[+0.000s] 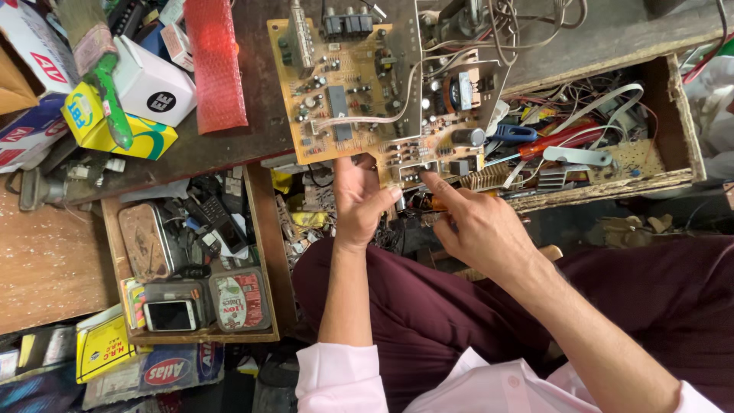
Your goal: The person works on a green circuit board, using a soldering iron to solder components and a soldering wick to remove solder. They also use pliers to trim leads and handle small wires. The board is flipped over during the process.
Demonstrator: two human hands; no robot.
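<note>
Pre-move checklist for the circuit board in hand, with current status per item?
1. Left hand gripping circuit board at its near edge: ok.
2. Right hand index finger on components at the near edge: ok.
3. Board supported: far part seems to lie on the workbench, near edge overhangs the lap; cannot tell if stable.
4. Wires attached at the far end: present; power state cannot tell.
5. Screwdriver within reach in the open drawer: ok.
6. Space around the board: cluttered, not ok.
</note>
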